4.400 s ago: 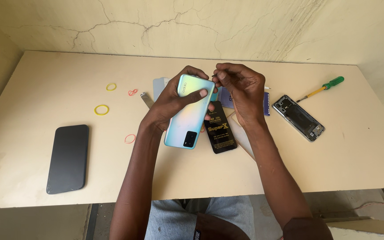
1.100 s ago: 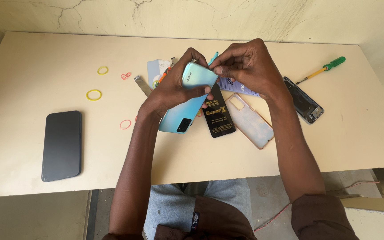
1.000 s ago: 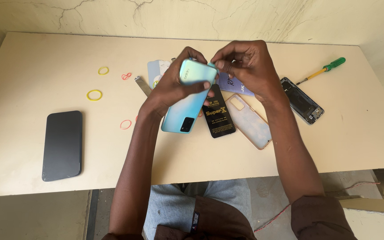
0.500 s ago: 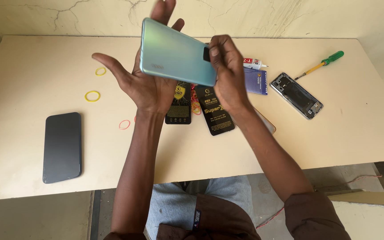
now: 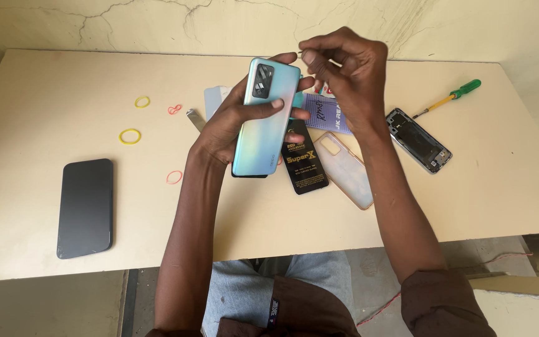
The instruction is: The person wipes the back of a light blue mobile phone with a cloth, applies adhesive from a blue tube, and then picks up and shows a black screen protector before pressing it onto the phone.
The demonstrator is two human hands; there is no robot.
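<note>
Behind the pale table stood a cracked wall. His left hand gripped the shiny phone upright, back facing him, while right hand pinched something tiny beside its top.

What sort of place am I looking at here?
Probably a small phone repair bench. The left hand holds a pale blue phone, an opened phone lies on the table beside a green-handled screwdriver, and a clear case sits nearby.

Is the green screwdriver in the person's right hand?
No, the green screwdriver lies on the table, apart from the right hand.
</note>
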